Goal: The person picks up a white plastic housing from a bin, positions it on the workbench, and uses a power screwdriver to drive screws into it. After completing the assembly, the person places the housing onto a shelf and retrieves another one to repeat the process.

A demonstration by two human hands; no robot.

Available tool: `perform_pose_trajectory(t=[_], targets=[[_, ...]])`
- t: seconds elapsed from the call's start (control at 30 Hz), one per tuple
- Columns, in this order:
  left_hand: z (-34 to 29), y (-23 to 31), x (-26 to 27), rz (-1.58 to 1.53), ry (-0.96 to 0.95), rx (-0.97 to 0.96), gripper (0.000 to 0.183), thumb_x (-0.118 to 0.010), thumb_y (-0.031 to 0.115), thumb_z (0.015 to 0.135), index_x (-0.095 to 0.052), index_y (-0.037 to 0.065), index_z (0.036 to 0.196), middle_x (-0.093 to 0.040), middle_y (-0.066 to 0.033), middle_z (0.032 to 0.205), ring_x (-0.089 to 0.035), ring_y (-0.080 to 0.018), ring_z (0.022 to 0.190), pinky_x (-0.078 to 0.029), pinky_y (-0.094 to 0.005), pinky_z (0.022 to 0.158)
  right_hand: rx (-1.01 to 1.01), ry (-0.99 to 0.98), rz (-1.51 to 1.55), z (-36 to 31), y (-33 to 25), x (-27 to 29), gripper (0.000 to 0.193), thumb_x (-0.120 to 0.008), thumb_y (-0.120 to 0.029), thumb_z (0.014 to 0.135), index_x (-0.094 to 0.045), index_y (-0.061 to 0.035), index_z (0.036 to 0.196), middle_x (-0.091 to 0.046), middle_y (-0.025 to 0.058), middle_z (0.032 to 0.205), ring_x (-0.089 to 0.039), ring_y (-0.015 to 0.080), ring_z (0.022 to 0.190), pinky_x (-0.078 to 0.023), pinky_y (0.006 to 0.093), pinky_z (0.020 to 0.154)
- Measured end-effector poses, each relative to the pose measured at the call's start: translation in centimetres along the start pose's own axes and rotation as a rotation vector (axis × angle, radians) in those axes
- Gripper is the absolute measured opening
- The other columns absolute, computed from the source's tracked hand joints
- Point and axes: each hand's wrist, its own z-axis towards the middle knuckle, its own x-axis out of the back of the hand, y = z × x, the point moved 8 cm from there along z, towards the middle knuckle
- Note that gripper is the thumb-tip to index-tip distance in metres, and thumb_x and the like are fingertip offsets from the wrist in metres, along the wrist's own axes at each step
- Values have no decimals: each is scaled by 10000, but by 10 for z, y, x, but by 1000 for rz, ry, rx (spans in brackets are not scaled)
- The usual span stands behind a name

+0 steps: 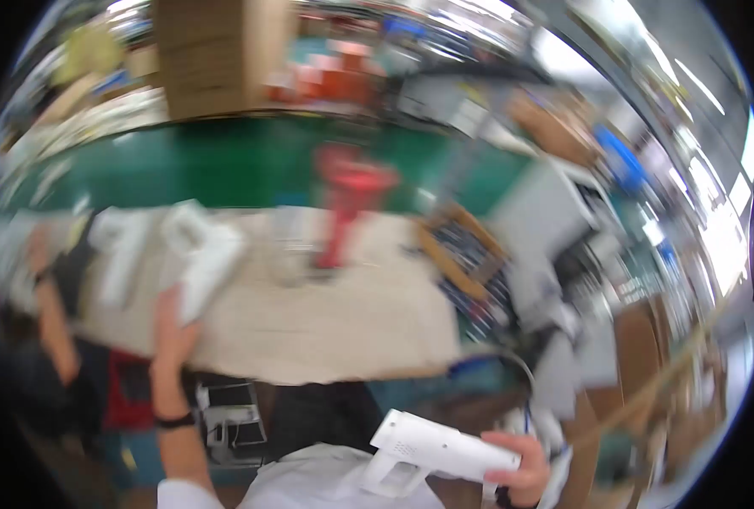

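My right hand [525, 467] is closed round one end of a white gun-shaped housing [445, 448], held low at the front right, close to my body. Round holes and a patch of small vents show on its side, and its looped handle points down. On the left, my left hand [173, 331] grips the lower end of a second white gun-shaped housing [212, 263] over the covered bench; motion blurs the fingers. A similar white housing [124, 259] lies left of it.
A beige sheet [351, 318] covers the near part of the green bench [224, 161]. On it stand a blurred red tool [339, 204] and a clear container [290, 242]. An orange-framed tray [462, 250] of small parts sits right. Another person's hand [39, 250] is far left; a cardboard box [199, 59] stands behind.
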Motion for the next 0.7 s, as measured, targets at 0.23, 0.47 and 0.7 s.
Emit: perform_pose_trajectory(t=[0.23, 0.47, 0.7], targets=[[-46, 70, -24, -41, -11, 46, 837, -733, 74, 658, -377, 39, 1415, -349, -232, 1387, -397, -375, 1262, -327, -429, 1057, -400, 37, 164, -130, 80, 60, 583, -752, -213, 712, -584, 61, 1198, -671, 167, 1081, -652, 262, 951, -477, 323, 863], [-67, 189, -43, -26, -270, -484, 1038, -757, 11, 469, -364, 98, 1426, -250, -172, 1499, -296, -405, 1351, -287, -486, 1085, -427, 1006, 885, -385, 252, 113, 620, -665, -305, 691, -577, 66, 1179, -643, 187, 1112, -630, 303, 1020, -511, 397, 892], [-1, 217, -49, 209, -543, -747, 725, -819, 276, 525, -581, 126, 1193, -582, -105, 1220, -460, -321, 1242, -263, -556, 1083, -643, 724, 844, -312, 290, 74, 503, -500, -389, 916, -465, -118, 1338, -593, 133, 1200, -601, 265, 1049, -543, 425, 695]])
